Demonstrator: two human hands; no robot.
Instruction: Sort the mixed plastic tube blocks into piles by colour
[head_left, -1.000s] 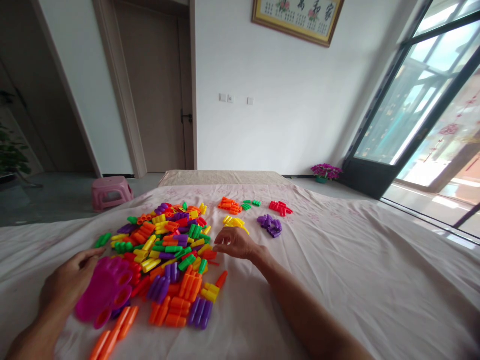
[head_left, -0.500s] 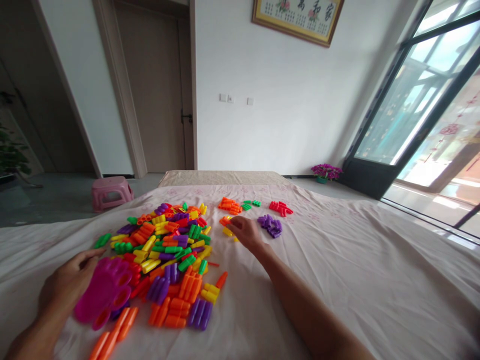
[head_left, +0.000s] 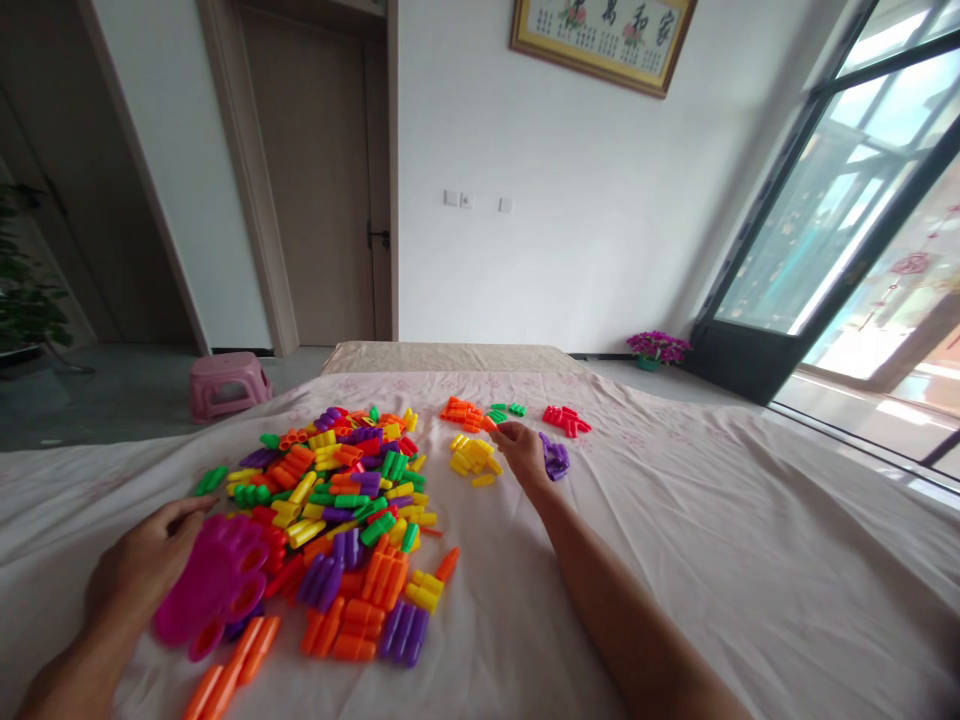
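Between the fingertips of my right hand (head_left: 521,450) is an orange piece (head_left: 489,424), held above the cloth beside a group of yellow pieces (head_left: 472,455). Purple pieces (head_left: 556,460) lie partly hidden behind that hand. Farther back are small groups of orange pieces (head_left: 461,413), green pieces (head_left: 508,411) and red pieces (head_left: 566,420). My left hand (head_left: 150,550) is at the left, closed at the edge of a magenta flower-shaped tray (head_left: 202,590). A large mixed pile of coloured plastic pieces (head_left: 337,490) lies to the right of the tray.
A pale patterned cloth (head_left: 600,600) covers the surface. Beyond it, a pink stool (head_left: 229,385) stands on the floor at the left. Magenta flowers in a green pot (head_left: 656,348) stand near the glass door (head_left: 795,200) at the right.
My right hand has moved right and slightly back from over the yellow pieces with the orange piece, uncovering the yellow group and partly covering the purple one.
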